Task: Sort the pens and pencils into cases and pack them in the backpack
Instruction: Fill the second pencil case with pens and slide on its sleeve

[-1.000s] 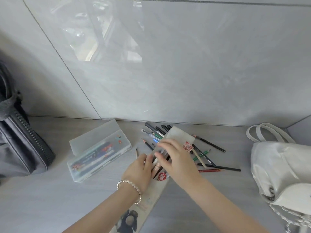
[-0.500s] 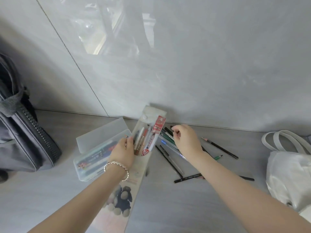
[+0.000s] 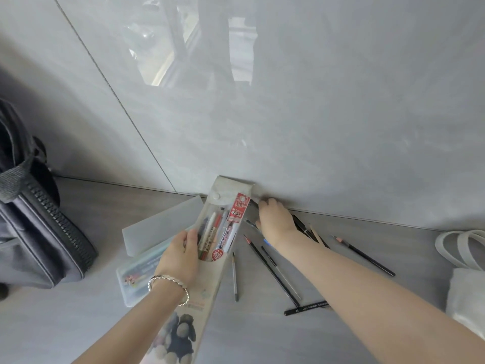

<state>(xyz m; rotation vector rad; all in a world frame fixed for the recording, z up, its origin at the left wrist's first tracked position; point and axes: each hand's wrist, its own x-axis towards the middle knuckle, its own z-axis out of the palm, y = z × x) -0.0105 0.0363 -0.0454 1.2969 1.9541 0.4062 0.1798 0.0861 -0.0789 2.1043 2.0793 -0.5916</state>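
My left hand grips a long soft pouch case with a clear window, held tilted with its flap end up toward the wall; several pens show inside it. My right hand reaches to the pile of loose pens and pencils by the wall, fingers curled down over them; what it pinches is hidden. Several black pencils lie scattered on the table under my right forearm. A frosted plastic case lies open left of the pouch with coloured pens in it. The dark grey backpack stands at the far left.
A white bag with looped handles sits at the right edge. A glossy grey wall rises directly behind the table. A black pencil lies apart toward the white bag.
My left hand has lifted the pouch and swung it left, flap end up. My right hand let go of the pouch and moved back to the pile of pens by the wall.
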